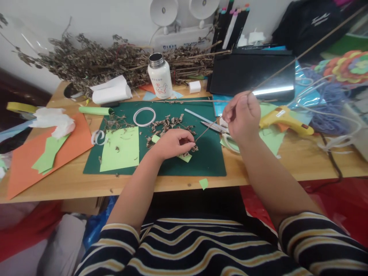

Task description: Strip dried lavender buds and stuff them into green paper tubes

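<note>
A long, thin dry stem [276, 74] runs slantwise from the upper right down to the cutting mat. My right hand [243, 117] is closed round it, raised above the mat's right edge. At the stem's lower end, the thumb and fingers of my left hand [176, 143] are pinched together on it. Crumbled dry leaves [169, 123] lie around and beneath my left hand on the green cutting mat [161, 168]. A strip of light green paper [185, 157] shows partly under that hand. Scissors [214, 127] rest beside my right wrist, their handles partly covered.
A bundle of dried plants [100, 61] lies along the wall behind an uncapped white bottle [160, 78]. Right of the mat are a yellow glue gun [287, 119] and a black tablet-like slab [253, 73]. A tape ring [144, 109] and a green paper square [122, 151] lie left.
</note>
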Available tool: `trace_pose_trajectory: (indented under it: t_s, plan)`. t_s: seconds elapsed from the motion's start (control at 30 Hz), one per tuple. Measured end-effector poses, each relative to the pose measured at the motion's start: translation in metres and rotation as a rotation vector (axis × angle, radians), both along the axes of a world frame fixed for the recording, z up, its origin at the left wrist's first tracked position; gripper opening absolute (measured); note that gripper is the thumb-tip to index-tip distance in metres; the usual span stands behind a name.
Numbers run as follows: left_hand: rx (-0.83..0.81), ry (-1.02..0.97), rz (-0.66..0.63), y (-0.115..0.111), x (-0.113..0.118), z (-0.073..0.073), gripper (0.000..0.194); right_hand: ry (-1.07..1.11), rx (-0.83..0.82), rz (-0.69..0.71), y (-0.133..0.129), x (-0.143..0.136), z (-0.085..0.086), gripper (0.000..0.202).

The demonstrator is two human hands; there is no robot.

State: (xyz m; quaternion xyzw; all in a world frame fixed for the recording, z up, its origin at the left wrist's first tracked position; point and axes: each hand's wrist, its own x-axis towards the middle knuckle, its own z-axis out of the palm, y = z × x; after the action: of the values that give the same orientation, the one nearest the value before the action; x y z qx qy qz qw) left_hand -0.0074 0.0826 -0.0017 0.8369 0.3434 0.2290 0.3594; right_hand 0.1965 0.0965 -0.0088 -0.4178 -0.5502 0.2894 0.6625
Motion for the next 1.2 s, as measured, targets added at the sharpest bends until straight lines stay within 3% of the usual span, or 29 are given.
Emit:
trace_pose_trajectory:
  t_s: [0.27,0.53,0.73,0.87,0.97,1.07,1.2]
  plan:
    - [0.103,-0.021,0.018,0.003,-0.006,0.009,0.016,0.037,0.001,-0.052,0.007,0.004,-0.007,0.031]
    - [-0.25,-0.379,0.129,0.01,-0.011,0.002,0.015,0.007,-0.003,-0.038,0.014,0.004,-0.02,0.034]
    - [-0.353,-0.495,0.166,0.011,-0.013,-0.003,0.016,0.059,-0.051,-0.002,0.015,0.003,-0.017,0.036]
    - [-0.403,-0.466,0.149,0.007,-0.009,-0.002,0.019,0.192,-0.115,0.102,0.006,-0.005,-0.004,0.034]
    - [-0.425,-0.465,0.143,0.003,-0.001,-0.002,0.025,0.283,-0.162,0.281,-0.005,-0.017,0.003,0.03]
    - [-0.417,-0.431,0.112,-0.001,0.006,-0.003,0.03,0.252,-0.193,0.449,-0.013,-0.026,0.004,0.029]
    - [-0.367,-0.331,0.007,-0.003,0.009,-0.001,0.027,0.2,-0.206,0.537,-0.017,-0.027,0.004,0.032]
